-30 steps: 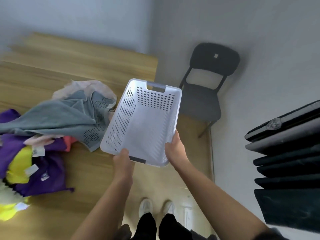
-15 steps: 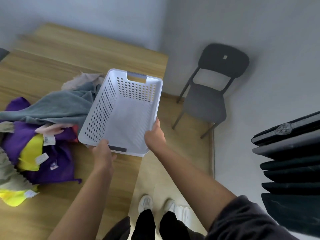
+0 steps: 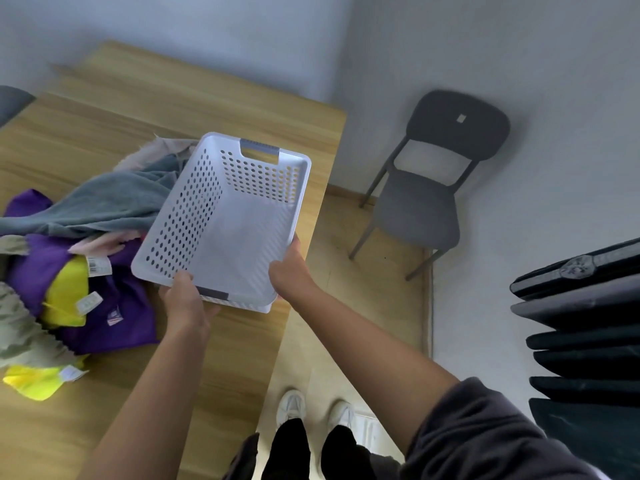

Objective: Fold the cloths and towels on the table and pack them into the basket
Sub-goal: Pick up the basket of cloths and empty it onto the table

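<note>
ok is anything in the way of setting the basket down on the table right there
Partly. The cloth pile sits against the basket's left side, the grey towel closest. The bare wood of the table under its near end and to the right looks free.

both hands (image 3: pixel 188 299) gripping white basket (image 3: pixel 239 223), table (image 3: pixel 242 109)

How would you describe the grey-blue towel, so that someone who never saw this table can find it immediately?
Start at the wooden table and find the heap of crumpled cloths on its left part. The grey-blue towel lies on top of the heap, stretching to the left wall of the white basket. It is the only dull grey-blue piece; those below it are purple, yellow and pink.
</note>
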The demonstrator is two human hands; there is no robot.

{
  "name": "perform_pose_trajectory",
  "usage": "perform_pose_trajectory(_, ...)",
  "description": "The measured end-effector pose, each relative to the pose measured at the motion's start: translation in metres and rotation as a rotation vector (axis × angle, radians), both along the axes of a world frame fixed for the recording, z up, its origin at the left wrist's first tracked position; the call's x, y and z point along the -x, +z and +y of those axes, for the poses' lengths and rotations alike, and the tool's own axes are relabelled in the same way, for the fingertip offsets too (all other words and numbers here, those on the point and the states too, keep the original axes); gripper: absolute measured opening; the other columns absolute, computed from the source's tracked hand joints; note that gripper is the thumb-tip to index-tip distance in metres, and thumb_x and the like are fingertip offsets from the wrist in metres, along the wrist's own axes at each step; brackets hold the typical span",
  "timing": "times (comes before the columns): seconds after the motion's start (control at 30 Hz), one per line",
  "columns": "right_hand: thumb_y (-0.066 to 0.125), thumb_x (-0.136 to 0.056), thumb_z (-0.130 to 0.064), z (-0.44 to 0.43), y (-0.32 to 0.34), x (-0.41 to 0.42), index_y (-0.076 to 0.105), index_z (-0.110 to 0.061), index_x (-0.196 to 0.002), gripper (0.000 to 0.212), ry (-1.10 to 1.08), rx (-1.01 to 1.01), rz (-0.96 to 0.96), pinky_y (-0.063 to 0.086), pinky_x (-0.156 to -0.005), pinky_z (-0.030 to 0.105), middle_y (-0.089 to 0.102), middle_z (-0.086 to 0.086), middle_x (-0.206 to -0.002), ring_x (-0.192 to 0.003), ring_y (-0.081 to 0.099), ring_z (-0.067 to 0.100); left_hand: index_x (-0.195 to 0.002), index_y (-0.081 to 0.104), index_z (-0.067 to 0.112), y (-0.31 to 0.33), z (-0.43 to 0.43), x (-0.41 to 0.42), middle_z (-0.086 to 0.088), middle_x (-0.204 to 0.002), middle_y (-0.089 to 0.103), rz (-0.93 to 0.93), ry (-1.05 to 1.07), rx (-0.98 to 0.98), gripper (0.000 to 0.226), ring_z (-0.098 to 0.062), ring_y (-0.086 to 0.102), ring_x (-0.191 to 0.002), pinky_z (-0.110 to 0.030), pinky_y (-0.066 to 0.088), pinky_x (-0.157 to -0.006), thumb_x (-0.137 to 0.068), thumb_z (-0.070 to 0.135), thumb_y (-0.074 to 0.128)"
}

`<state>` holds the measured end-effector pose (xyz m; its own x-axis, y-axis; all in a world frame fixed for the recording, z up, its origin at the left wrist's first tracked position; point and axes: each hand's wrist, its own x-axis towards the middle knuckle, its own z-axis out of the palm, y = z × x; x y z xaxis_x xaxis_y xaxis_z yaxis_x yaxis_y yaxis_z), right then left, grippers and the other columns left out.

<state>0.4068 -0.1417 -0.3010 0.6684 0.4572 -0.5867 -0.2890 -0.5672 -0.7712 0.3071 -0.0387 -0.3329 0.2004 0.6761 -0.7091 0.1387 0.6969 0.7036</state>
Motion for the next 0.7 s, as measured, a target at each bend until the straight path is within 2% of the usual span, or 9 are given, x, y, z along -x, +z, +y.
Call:
perform_pose_trajectory(0.13,0.035,-0.086,-0.004,-0.007,-0.004,0.004,0.013,-0.033,-0.143,0.068,0.002,-0.025,-0.006,0.055,-0.08,0.054,0.051,-0.007,-0.092,-0.083,0.055,0.019,-0.136,0.037,0.019,-0.003,-0.007,0.006,-0.006,-0.126,0.052,-0.001,-0.033,0.008,0.042,-0.026,0.054,-0.111,-0.048,0.047,-0.085,-0.094,0.023,0.038)
perform_pose_trajectory(0.23,0.045,-0.093,-0.019,-0.017,-0.004,0.007,0.014,-0.031,-0.143,0.059,0.037,-0.082,-0.004,0.057,-0.078,0.05,0.051,-0.002,-0.122,-0.099,0.056,0.024,-0.134,0.039,0.023,-0.004,-0.01,0.011,-0.002,-0.126,0.054,-0.038,-0.038,0.015,0.046,-0.026,0.053,-0.114,-0.051,0.045,-0.093,-0.091,0.04,0.045)
perform_pose_trajectory(0.33,0.048,-0.094,-0.042,-0.036,-0.008,0.011,0.006,-0.036,-0.148,0.069,0.043,-0.129,0.084,0.056,-0.08,0.041,0.034,-0.004,-0.149,-0.125,0.047,0.024,-0.132,0.041,0.033,-0.009,-0.019,0.015,0.003,-0.127,0.058,-0.1,-0.069,0.053,0.079,-0.025,0.055,-0.115,-0.055,0.041,-0.098,-0.065,0.069,0.061)
perform_pose_trajectory(0.43,0.043,-0.093,-0.054,-0.06,-0.012,0.021,0.0,-0.037,-0.149,0.073,0.045,-0.102,0.12,0.054,-0.081,0.036,0.025,-0.003,-0.155,-0.132,0.04,0.023,-0.134,0.04,0.041,-0.037,-0.028,0.025,0.006,-0.135,0.053,-0.129,-0.122,0.121,0.107,-0.024,0.05,-0.124,-0.055,0.04,-0.096,-0.04,0.088,0.064)
perform_pose_trajectory(0.5,0.04,-0.094,-0.052,-0.08,-0.014,0.031,0.002,-0.034,-0.151,0.07,0.035,-0.077,0.091,0.053,-0.084,0.036,0.029,0.0,-0.154,-0.125,0.047,0.022,-0.14,0.032,0.043,-0.009,-0.06,0.031,0.009,-0.144,0.04,-0.093,-0.199,0.106,0.109,-0.022,0.039,-0.131,-0.057,0.037,-0.097,-0.045,0.092,0.054)
perform_pose_trajectory(0.6,0.037,-0.096,-0.047,-0.113,-0.019,0.05,0.007,-0.03,-0.151,0.064,0.006,-0.039,0.05,0.049,-0.092,0.04,0.038,0.006,-0.147,-0.119,0.052,0.024,-0.148,0.015,0.037,0.015,-0.11,0.044,0.001,-0.154,0.022,-0.035,-0.294,0.046,0.091,-0.028,0.031,-0.136,-0.059,0.036,-0.101,-0.073,0.081,0.041)
perform_pose_trajectory(0.7,0.038,-0.097,-0.044,-0.155,-0.021,0.072,0.014,-0.03,-0.15,0.06,-0.035,-0.022,0.021,0.048,-0.095,0.04,0.046,-0.002,-0.135,-0.119,0.053,0.027,-0.15,0.012,0.03,0.016,-0.153,0.063,-0.002,-0.153,0.026,-0.021,-0.355,-0.007,0.082,-0.028,0.042,-0.129,-0.057,0.038,-0.1,-0.084,0.069,0.041)
